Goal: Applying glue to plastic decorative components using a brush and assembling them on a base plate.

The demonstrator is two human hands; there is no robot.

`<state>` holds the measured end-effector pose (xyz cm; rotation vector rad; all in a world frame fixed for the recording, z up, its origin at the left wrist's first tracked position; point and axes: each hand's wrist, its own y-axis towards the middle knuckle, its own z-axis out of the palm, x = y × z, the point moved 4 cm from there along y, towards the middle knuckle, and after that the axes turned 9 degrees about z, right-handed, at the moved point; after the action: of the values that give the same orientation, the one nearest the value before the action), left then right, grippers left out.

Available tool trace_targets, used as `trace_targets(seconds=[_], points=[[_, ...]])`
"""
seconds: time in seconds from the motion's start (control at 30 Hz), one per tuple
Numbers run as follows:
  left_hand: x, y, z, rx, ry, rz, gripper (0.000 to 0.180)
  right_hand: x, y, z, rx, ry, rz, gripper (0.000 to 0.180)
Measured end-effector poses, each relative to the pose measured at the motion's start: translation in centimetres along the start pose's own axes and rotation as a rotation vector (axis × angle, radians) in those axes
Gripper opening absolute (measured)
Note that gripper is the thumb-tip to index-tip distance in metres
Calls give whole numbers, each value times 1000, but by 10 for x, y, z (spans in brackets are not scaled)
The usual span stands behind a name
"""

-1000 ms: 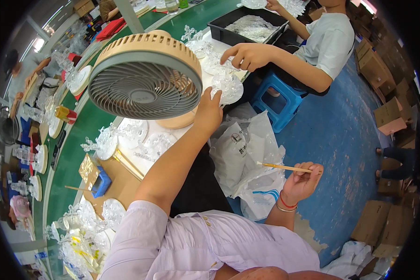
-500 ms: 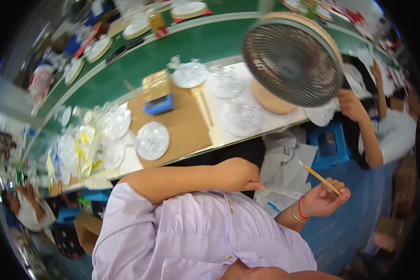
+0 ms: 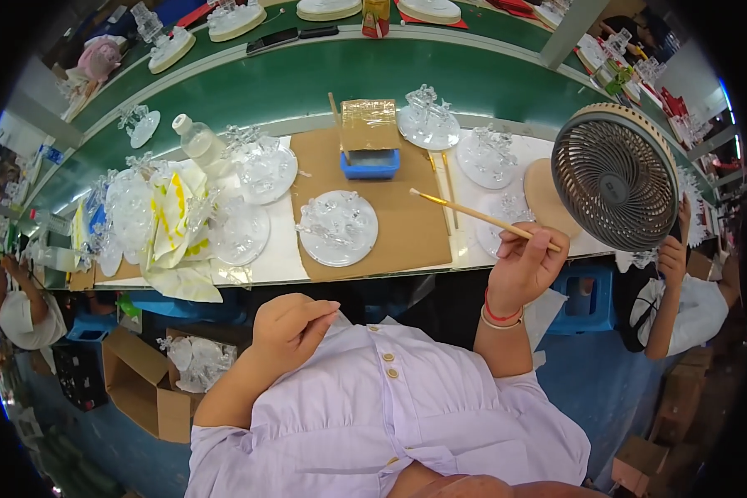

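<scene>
My right hand (image 3: 524,270) pinches a thin wooden paintbrush (image 3: 465,211) near its rear end. The brush slants up to the left, its pale bristles over the brown cardboard sheet (image 3: 415,249). In front of my body, clear of the table, my left hand (image 3: 286,334) is closed, with nothing showing in its fingers. On the cardboard lies a round white base with clear plastic figures (image 3: 338,228). Behind it stands a small blue tray (image 3: 370,166) with a taped cardboard cover (image 3: 369,124). A second thin brush (image 3: 449,189) lies at the sheet's right side.
A round fan (image 3: 614,178) stands at the right, near a co-worker's hand (image 3: 672,259). At the left are more clear figures on bases (image 3: 263,170), a yellow-and-white cloth (image 3: 174,220) and a clear bottle (image 3: 197,139). An open carton (image 3: 145,386) sits on the floor below left.
My right hand has risen with the paintbrush from beside my body toward the table. My left hand has drawn back leftward from across my front. The whole view has turned.
</scene>
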<state>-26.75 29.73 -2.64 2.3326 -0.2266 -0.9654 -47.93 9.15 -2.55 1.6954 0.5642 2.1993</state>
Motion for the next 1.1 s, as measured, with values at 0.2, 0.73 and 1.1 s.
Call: trace_targets(seconds=[0.2,0.73,1.1], points=[[46,-5,-9,-82,56,154,18,-22,-1,22,-77,19,106,22],[118,-9,-7,-293,-18,100,33,-74,33,129,373,-710,-117,9],[133,-2,0,-213,-80,68,36,-100,39,138,423,-757,-91,10]])
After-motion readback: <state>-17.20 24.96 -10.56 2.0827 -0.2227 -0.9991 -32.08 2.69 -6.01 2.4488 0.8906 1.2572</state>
